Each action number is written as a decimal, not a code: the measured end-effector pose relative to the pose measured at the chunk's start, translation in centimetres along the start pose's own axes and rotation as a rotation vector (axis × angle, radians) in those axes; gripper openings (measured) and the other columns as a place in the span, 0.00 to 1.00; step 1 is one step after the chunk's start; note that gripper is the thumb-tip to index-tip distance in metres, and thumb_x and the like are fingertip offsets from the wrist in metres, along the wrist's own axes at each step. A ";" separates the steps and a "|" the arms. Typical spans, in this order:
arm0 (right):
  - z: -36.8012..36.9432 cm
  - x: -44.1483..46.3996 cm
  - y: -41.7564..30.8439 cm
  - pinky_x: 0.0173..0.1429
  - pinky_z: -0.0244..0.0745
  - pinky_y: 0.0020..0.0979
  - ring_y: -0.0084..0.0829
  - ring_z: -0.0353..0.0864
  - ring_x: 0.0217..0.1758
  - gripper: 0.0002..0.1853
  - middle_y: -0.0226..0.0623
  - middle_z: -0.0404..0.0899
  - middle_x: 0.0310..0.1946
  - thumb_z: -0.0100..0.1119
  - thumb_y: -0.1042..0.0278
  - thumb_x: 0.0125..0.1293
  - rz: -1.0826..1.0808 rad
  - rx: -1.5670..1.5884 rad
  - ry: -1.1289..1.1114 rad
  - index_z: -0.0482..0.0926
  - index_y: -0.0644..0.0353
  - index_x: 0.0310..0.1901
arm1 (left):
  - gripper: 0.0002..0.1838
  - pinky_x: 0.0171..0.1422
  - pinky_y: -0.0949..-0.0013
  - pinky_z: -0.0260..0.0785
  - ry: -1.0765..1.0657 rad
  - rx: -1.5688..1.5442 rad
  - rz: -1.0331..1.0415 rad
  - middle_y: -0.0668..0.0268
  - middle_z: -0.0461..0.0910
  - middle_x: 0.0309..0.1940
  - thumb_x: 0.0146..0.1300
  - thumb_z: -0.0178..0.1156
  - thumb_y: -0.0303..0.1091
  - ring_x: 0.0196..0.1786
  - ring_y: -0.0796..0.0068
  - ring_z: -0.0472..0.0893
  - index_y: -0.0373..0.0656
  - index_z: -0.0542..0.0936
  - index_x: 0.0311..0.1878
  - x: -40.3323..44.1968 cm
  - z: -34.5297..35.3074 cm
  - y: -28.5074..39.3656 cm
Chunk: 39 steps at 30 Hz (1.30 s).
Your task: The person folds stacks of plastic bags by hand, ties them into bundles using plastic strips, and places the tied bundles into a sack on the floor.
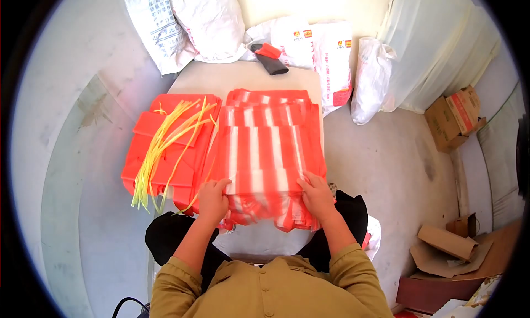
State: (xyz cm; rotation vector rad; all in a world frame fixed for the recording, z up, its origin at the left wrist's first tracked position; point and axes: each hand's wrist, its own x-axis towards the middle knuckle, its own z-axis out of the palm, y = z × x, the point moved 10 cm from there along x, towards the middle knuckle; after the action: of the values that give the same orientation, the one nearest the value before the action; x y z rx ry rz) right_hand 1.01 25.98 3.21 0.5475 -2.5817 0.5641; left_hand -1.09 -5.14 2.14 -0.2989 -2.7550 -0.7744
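Observation:
A pile of red-and-white striped plastic bags [265,152] lies on the table in front of me, its crumpled near end hanging over the edge. My left hand [214,201] grips the top striped bag at its near left side, fingers closed on the plastic. At the near right side, my right hand [317,194] is closed on the same layer. Left of the pile sits a stack of folded red plastic bags [160,169]. A bunch of yellow strips [157,146] lies across that stack, its ends trailing toward my left hand.
Beyond the bags, the pale tabletop [199,77] carries a dark roll with a red piece [270,58]. White printed sacks [207,22] stand along the back. Cardboard boxes [455,119] sit on the right, and flattened cardboard [447,251] lies at the lower right.

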 end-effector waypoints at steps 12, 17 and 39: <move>1.4 -0.1 1.0 0.61 0.78 0.46 0.53 0.79 0.58 0.22 0.50 0.77 0.59 0.62 0.81 0.61 0.031 -0.023 -0.097 0.82 0.59 0.58 | 0.18 0.51 0.52 0.70 0.072 -0.010 -0.002 0.58 0.79 0.36 0.57 0.63 0.21 0.45 0.52 0.77 0.47 0.89 0.50 -0.5 -0.7 -0.1; -1.2 0.2 -0.5 0.61 0.78 0.44 0.49 0.79 0.58 0.20 0.45 0.79 0.56 0.66 0.80 0.59 0.069 -0.028 -0.152 0.84 0.60 0.55 | 0.14 0.50 0.53 0.70 0.045 -0.095 0.008 0.59 0.78 0.35 0.56 0.65 0.21 0.43 0.53 0.77 0.45 0.89 0.45 -0.5 -1.7 0.3; 5.1 2.7 11.8 0.49 0.78 0.32 0.29 0.82 0.42 0.15 0.39 0.84 0.40 0.66 0.65 0.71 0.685 0.624 0.026 0.79 0.66 0.53 | 0.11 0.46 0.54 0.72 -0.012 -0.376 -0.350 0.47 0.80 0.35 0.75 0.57 0.37 0.41 0.46 0.81 0.37 0.74 0.45 6.6 3.1 -4.5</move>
State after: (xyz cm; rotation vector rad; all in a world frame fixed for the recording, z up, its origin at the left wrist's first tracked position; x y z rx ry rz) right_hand -8.32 32.77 -3.07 -0.2029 -2.4984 1.6094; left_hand -9.16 -6.36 -0.54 0.1171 -2.6908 -1.3859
